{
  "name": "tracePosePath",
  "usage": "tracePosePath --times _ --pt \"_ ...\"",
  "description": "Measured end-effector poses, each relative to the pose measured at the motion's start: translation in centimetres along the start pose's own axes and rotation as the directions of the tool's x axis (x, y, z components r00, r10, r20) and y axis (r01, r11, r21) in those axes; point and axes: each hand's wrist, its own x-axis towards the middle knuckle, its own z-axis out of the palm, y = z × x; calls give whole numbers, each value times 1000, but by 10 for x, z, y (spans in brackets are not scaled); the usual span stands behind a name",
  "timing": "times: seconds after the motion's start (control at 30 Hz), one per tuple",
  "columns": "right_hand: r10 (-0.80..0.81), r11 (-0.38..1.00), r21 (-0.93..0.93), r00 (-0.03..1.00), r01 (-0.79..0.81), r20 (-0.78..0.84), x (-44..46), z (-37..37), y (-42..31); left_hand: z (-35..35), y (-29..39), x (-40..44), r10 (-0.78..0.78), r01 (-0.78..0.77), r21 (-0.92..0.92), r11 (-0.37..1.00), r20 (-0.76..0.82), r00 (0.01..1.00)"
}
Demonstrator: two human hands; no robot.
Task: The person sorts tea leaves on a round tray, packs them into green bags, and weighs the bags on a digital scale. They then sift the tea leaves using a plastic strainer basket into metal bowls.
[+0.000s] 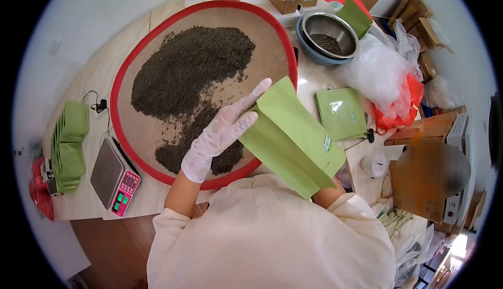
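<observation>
My left hand [222, 129], in a thin white glove, is at the upper left end of a green paper-like bag [296, 140]. The thumb lies over the bag's edge and the long fingers stretch along the far side, with the edge between them. The bag is tilted, its other end low at the right, with a small label near that end. My right forearm [329, 195] passes behind that low end, and the bag hides my right hand. Below the bag and left hand, dark loose tea-like leaves [194, 71] lie in a large round tray [118, 79] with a red rim.
A digital scale [110, 171] and standing green bags [70, 145] are at the left. A steel bowl [309, 24], flat green bags [340, 113], and clear plastic bags [372, 71] are at the right. Nearer stand a white-lidded jar [373, 165] and a cardboard box [414, 195].
</observation>
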Motion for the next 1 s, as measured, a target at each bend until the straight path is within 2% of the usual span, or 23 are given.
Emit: tracePosePath --times 0.1,0.13,0.17,0.23,0.27,0.3,0.37,0.5,0.53,0.57,0.6,0.63,0.67,0.7,0.77,0.87,0.9,0.97,1.0 --pt "-2 1000 1 1000 2 -2 -2 -2 0 20 -22 -8 68 -72 -74 995 -52 996" --pt "-2 1000 1 1000 2 3 -4 -3 0 31 -27 -12 12 -44 -295 954 -110 994" --pt "-5 1000 3 1000 5 1 -5 -3 0 37 -29 -16 2 -40 -299 953 -125 992" --pt "-6 1000 8 1000 6 8 -6 -4 0 45 -28 -21 65 -86 -131 988 -158 985" --pt "-6 1000 2 1000 6 10 -8 -4 -1 48 -27 -21 145 -147 -6 989 -117 982" --pt "-8 1000 5 1000 8 16 -9 -5 -2 57 -24 -24 140 -143 -9 990 -132 981" --pt "-11 1000 1 1000 11 19 -11 -4 -3 72 -15 -31 104 -120 305 945 69 992" --pt "-12 1000 -1 999 12 43 -13 -2 -6 67 -21 -13 150 -142 335 931 2 989" --pt "-12 1000 -4 999 13 46 -13 -1 -6 62 -15 -5 127 -140 -114 984 -118 985" --pt "-8 1000 -5 998 8 57 -13 0 -7 54 -8 0 61 -170 -536 827 -216 975" --pt "-12 1000 -4 998 12 66 -14 3 -6 40 -2 3 65 -181 -530 829 -230 971" --pt "-10 1000 -5 997 10 73 -13 5 -6 25 5 3 237 -303 -125 945 -380 894" --pt "-8 1000 -10 997 9 80 -13 7 -6 13 9 0 443 -332 310 891 -433 785" --pt "-10 1000 -5 996 10 91 -12 10 -6 8 11 -7 448 -333 317 888 -436 781" --pt "-6 1000 -3 996 7 90 -11 18 -4 11 11 -28 441 -154 565 810 -416 795" --pt "17 1000 -5 994 -17 109 -5 38 8 37 -16 -70 254 -46 681 731 -208 945" --pt "34 999 -9 992 -34 121 -2 46 14 48 -32 -83 272 -83 703 707 -162 949" --pt "88 996 -25 986 -85 142 4 64 28 58 -46 -106 173 -63 813 579 -46 984" --pt "119 993 -35 981 -115 154 7 74 36 55 -46 -111 168 -55 807 588 -56 984"
